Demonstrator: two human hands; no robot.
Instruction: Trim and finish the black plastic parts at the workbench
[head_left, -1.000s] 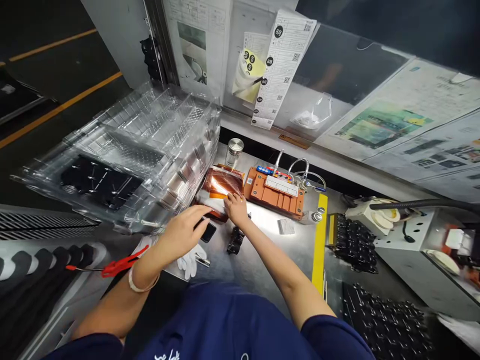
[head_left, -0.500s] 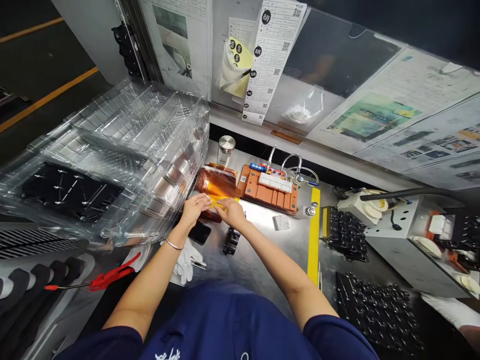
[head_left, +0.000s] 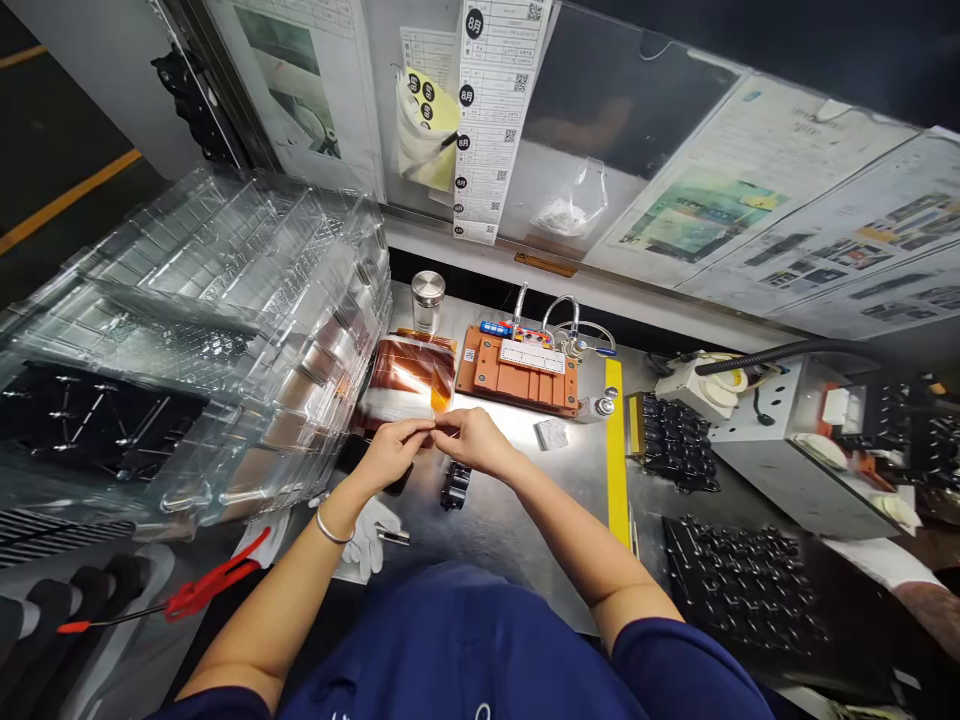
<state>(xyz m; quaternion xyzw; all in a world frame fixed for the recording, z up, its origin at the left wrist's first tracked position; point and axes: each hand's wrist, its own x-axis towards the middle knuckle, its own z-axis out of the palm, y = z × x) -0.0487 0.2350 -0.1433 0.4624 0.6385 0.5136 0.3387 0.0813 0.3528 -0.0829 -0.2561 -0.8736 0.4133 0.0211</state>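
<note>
My left hand (head_left: 396,448) and my right hand (head_left: 474,440) meet at their fingertips over the steel bench, both pinched. Whatever lies between the fingertips is too small to make out. Just beyond them is a stack of shiny amber film sheets (head_left: 409,370), with a yellowish piece at its right side. A small black part (head_left: 455,485) rests below my right hand. Partly under my left hand lies a dark phone (head_left: 400,480).
Clear plastic trays (head_left: 225,300) are stacked at the left. Behind stand a lidded glass jar (head_left: 427,300) and an orange fixture (head_left: 525,380). White gloves (head_left: 367,540) lie near the front. Black parts (head_left: 675,440) sit right of the yellow strip (head_left: 616,450). Another person's arm (head_left: 926,605) shows at right.
My hands have come off the amber film toward me, and their fingertips have come together. The view has shifted slightly to the right.
</note>
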